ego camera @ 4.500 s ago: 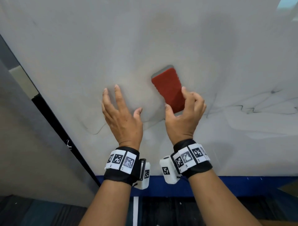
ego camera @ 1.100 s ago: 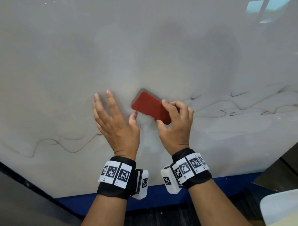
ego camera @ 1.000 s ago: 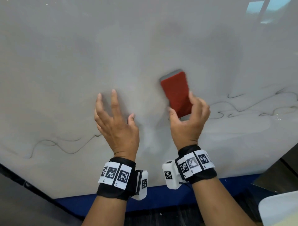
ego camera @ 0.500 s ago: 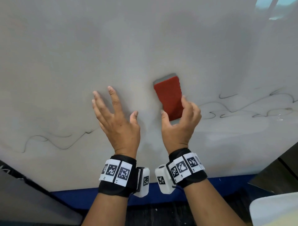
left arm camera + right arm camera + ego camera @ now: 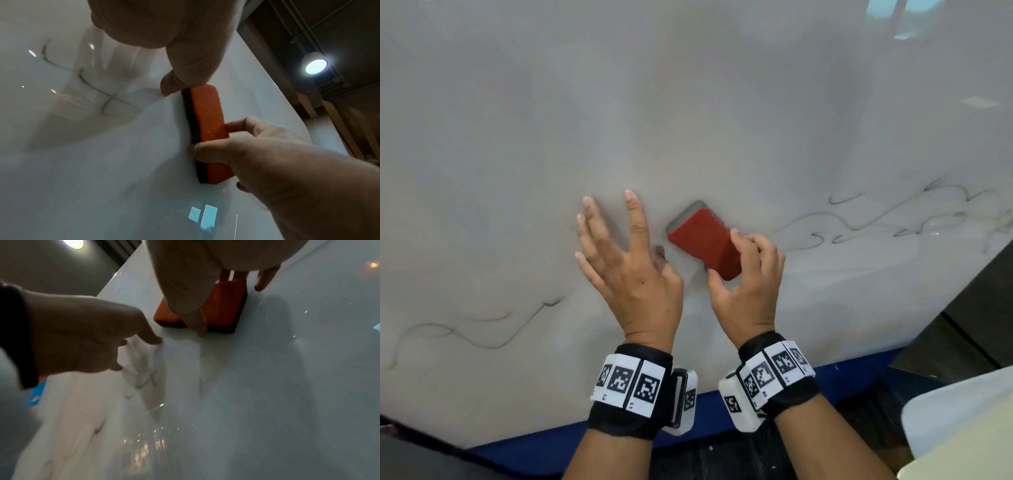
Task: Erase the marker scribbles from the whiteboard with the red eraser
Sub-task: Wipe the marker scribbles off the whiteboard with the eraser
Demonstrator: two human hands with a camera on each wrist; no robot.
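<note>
The whiteboard [image 5: 688, 102] fills the head view. My right hand [image 5: 748, 281] grips the red eraser [image 5: 705, 241] by its lower end, thumb on one side and fingers on the other, its dark felt pressed flat on the board [image 5: 193, 123]. The eraser [image 5: 226, 305] lies tilted, top end to the upper left. My left hand [image 5: 626, 267] is spread open just left of it, fingertips [image 5: 153, 339] touching the board. Thin black marker scribbles [image 5: 876, 226] run to the right, and more scribbles [image 5: 482, 329] lie at the lower left.
A blue strip [image 5: 709, 411] runs along the board's lower edge. A dark panel [image 5: 969, 329] stands at the right beside a white rounded object [image 5: 962, 421] in the lower right corner. A ceiling lamp [image 5: 315, 65] shines overhead in the left wrist view.
The eraser has swung from nearly upright to tilted left and slid down-left toward my left hand. The left hand has stayed spread on the board.
</note>
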